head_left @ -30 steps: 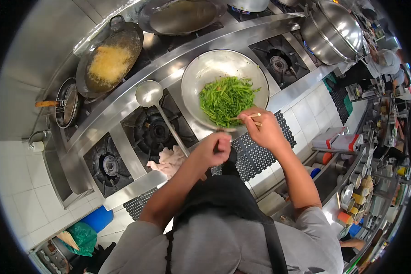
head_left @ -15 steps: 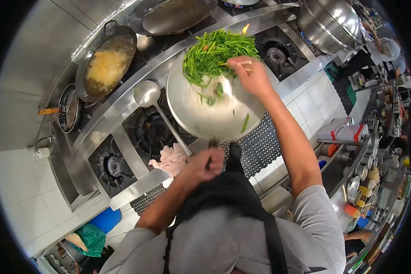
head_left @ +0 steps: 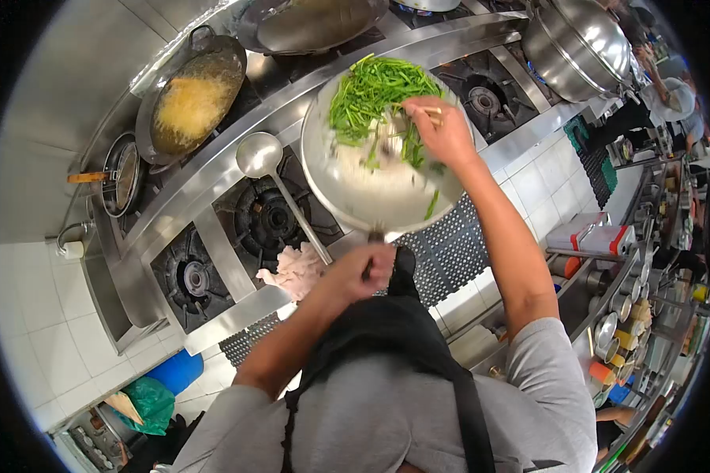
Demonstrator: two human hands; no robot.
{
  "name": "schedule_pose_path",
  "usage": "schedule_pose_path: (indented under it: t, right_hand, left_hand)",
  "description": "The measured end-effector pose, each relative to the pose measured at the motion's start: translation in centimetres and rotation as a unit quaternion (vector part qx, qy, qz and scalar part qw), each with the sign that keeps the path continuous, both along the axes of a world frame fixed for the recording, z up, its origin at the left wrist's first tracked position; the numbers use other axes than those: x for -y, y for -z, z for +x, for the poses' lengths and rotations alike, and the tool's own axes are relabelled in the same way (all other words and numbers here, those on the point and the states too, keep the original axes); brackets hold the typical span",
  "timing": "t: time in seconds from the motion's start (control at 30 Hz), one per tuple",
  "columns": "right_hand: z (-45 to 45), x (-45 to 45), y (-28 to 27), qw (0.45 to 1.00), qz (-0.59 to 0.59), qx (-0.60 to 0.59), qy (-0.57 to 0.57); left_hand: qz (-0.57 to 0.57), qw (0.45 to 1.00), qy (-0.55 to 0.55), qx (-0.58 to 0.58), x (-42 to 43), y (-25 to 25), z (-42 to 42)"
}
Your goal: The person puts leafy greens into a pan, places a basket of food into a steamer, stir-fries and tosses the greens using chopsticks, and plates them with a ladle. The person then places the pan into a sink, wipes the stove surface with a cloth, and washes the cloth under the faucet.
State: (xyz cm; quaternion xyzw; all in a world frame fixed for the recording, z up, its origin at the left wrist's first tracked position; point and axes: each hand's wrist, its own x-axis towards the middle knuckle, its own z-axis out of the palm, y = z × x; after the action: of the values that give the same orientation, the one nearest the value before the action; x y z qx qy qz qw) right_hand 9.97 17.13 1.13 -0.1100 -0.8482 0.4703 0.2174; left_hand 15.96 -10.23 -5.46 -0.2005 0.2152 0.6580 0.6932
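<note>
My left hand is closed round the handle of a large steel wok. Green stir-fried vegetables are bunched at the wok's far side, with a few loose pieces nearer its middle and right. My right hand pinches light chopsticks over the wok, their tips at the greens. To the left, a long-handled ladle rests across a burner, its handle end near a crumpled pink cloth.
Behind on the left, a wok holds something yellow frying in oil, beside a strainer. Another wok and a big steel pot stand farther back. Shelves with containers and other people are at the right.
The greens have moved from the wok's middle to its far side, and the wok is tipped differently. My right hand has moved forward, then slightly right; my left hand has shifted slightly down.
</note>
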Motion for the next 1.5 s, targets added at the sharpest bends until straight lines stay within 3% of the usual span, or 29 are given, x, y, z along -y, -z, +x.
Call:
schedule_pose_path:
  t: [0.07, 0.13, 0.2, 0.3, 0.4, 0.47, 0.6, 0.7, 0.73, 0.83, 0.87, 0.97, 1.1, 1.13, 1.23, 1.27, 1.37, 1.4, 1.5]
  right_hand:
    - [2.5, 0.8, 0.1, 1.0, 0.029, -0.004, -0.009]
    - [6.6, 1.9, 0.6, 0.994, -0.067, 0.078, 0.024]
    - [8.8, 0.9, 3.9, 0.978, -0.133, 0.076, 0.143]
    - [5.7, -3.3, 9.4, 0.956, -0.191, 0.064, 0.212]
    - [0.6, -2.8, 12.3, 0.944, -0.28, 0.045, 0.17]
    - [-0.1, 0.7, 10.6, 0.985, -0.14, 0.039, 0.097]
    - [2.3, 4.5, 8.9, 0.997, 0.024, 0.045, -0.065]
    - [0.0, 2.2, 9.7, 0.988, 0.11, 0.108, 0.008]
    - [-1.1, 2.2, 9.3, 0.994, 0.095, 0.04, 0.037]
    - [-0.8, 3.7, 8.3, 0.998, -0.029, 0.043, 0.046]
    - [0.1, 3.9, 8.8, 0.999, -0.035, 0.032, -0.005]
    - [3.2, 3.7, 7.8, 0.985, 0.078, 0.113, -0.105]
    - [1.0, 1.3, 9.3, 0.99, 0.095, 0.07, 0.081]
    - [0.8, 1.5, 10.5, 0.992, 0.088, 0.044, 0.081]
    - [2.0, 4.9, 9.2, 0.986, -0.068, 0.144, -0.044]
    - [2.1, 5.7, 7.3, 0.988, 0.049, 0.117, -0.091]
    - [-0.4, 4.1, 7.6, 0.991, 0.129, -0.005, -0.036]
    - [-1.8, 3.8, 8.0, 0.992, 0.119, -0.032, 0.007]
    - [-3.0, 4.8, 9.4, 0.995, -0.073, 0.06, 0.024]
  left_hand:
    - [-0.033, 0.998, 0.03, 0.036, 1.9, 0.1, 1.6]
    - [-0.05, 0.995, -0.002, 0.088, 1.1, 1.8, 0.9]
    - [-0.037, 0.993, -0.007, 0.111, -0.5, 4.1, -1.0]
    - [-0.061, 0.992, 0.013, 0.105, -1.7, 4.5, -1.2]
    - [-0.074, 0.993, 0.02, 0.089, -2.2, 4.8, -0.4]
    - [-0.091, 0.993, 0.015, 0.08, -2.2, 4.9, -0.6]
    - [-0.098, 0.992, 0.013, 0.078, -2.0, 5.1, -1.1]
    - [-0.083, 0.994, 0.011, 0.069, -1.6, 5.7, -1.0]
    - [-0.078, 0.995, 0.009, 0.067, -1.5, 5.7, -1.0]
    - [-0.064, 0.993, -0.002, 0.098, -1.3, 6.0, -1.0]
    - [-0.063, 0.993, -0.001, 0.103, -1.1, 6.0, -1.0]
    - [-0.057, 0.992, -0.005, 0.11, -1.0, 6.0, -1.5]
    - [-0.059, 0.991, -0.001, 0.118, -1.0, 5.8, -1.3]
    - [-0.061, 0.991, 0.001, 0.118, -1.1, 5.5, -1.5]
    - [-0.041, 0.99, -0.001, 0.133, -1.2, 5.3, -1.5]
    - [-0.038, 0.992, -0.006, 0.124, -1.2, 5.3, -1.7]
    - [-0.042, 0.993, -0.016, 0.111, -1.0, 5.2, -1.2]
    - [-0.046, 0.992, -0.017, 0.113, -1.1, 5.1, -1.3]
    - [-0.032, 0.991, -0.018, 0.129, -1.2, 5.2, -1.6]
